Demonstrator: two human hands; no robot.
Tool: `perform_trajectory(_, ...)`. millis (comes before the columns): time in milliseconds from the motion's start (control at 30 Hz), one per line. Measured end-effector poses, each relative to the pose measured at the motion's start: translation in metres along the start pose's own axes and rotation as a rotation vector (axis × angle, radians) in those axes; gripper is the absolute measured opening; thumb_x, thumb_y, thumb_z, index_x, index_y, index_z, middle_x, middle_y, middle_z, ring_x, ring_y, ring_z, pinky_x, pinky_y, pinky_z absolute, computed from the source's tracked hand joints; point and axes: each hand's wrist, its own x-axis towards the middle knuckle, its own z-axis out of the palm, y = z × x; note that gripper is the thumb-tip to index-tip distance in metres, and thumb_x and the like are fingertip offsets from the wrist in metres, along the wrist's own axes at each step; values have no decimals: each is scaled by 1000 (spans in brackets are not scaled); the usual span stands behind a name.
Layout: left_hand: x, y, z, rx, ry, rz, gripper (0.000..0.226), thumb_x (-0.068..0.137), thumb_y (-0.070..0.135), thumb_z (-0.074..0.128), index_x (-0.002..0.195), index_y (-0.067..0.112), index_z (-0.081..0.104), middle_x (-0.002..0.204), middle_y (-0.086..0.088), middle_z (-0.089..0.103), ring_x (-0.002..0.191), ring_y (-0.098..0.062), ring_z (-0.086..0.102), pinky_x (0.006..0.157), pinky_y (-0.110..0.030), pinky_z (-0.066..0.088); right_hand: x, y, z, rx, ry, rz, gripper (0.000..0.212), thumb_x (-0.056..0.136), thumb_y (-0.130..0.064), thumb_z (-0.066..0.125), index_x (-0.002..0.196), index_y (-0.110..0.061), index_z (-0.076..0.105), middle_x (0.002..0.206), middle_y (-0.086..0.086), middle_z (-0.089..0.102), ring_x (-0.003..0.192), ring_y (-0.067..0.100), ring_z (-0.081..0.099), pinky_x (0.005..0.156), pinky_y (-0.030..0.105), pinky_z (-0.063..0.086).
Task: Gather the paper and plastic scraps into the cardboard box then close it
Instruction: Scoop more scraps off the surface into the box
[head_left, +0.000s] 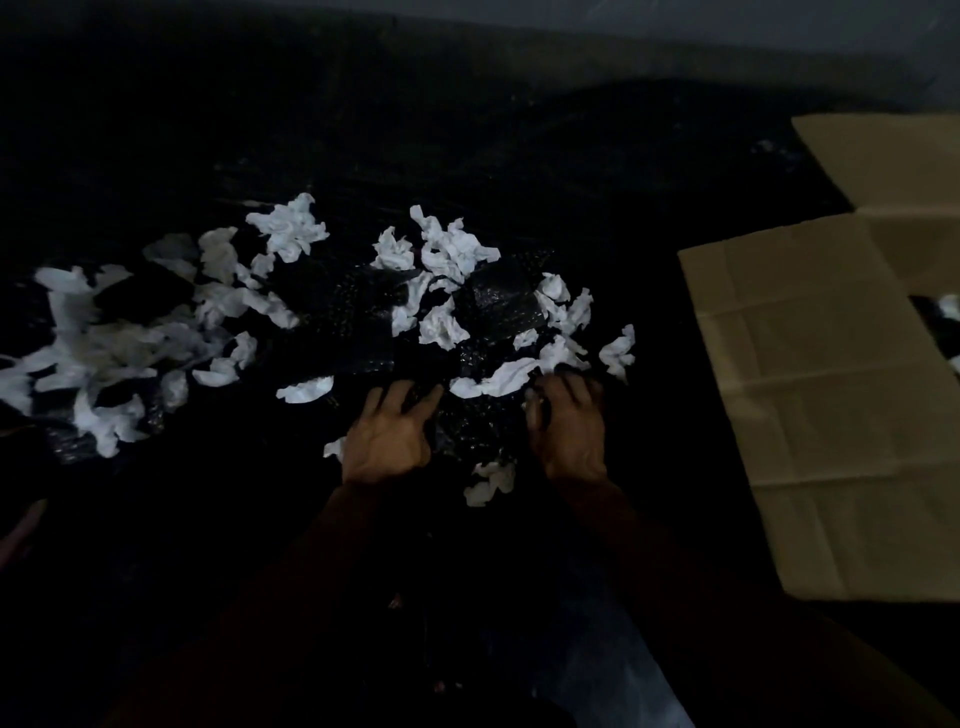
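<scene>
Several crumpled white paper scraps (449, 249) lie scattered over a dark surface, mixed with black shiny plastic scraps (501, 296). More white scraps (98, 343) spread to the far left. My left hand (389, 436) and my right hand (566, 426) rest palm down, fingers spread, on either side of a black plastic piece (472, 431) at the near edge of the pile. The right fingertips touch a white scrap (506, 376). The cardboard box (826, 395) lies at the right with its flaps open; a few scraps (950, 306) show inside it.
The surface is black and dimly lit, so edges are hard to make out. A small white scrap (491, 483) lies between my wrists. A large box flap reaches toward me on the right. A pale wall runs along the back.
</scene>
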Motion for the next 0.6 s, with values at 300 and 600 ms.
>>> perform_trajectory(300, -28, 34, 12, -191, 323, -205, 34, 80, 45, 54, 92, 16, 66, 105, -9, 60, 96, -32, 54, 77, -47, 47, -27, 8, -4, 15, 16, -37, 27, 79, -36, 56, 86, -10, 57, 103, 11, 59, 98, 30, 52, 82, 36, 40)
perform_trajectory(600, -14, 22, -30, -260, 382, -127, 34, 72, 9, 44, 94, 17, 68, 89, -5, 67, 78, -23, 56, 67, -36, 50, 5, -5, -29, 310, -45, 57, 21, 72, -6, 66, 92, -4, 61, 81, 12, 63, 77, 28, 59, 68, 24, 39)
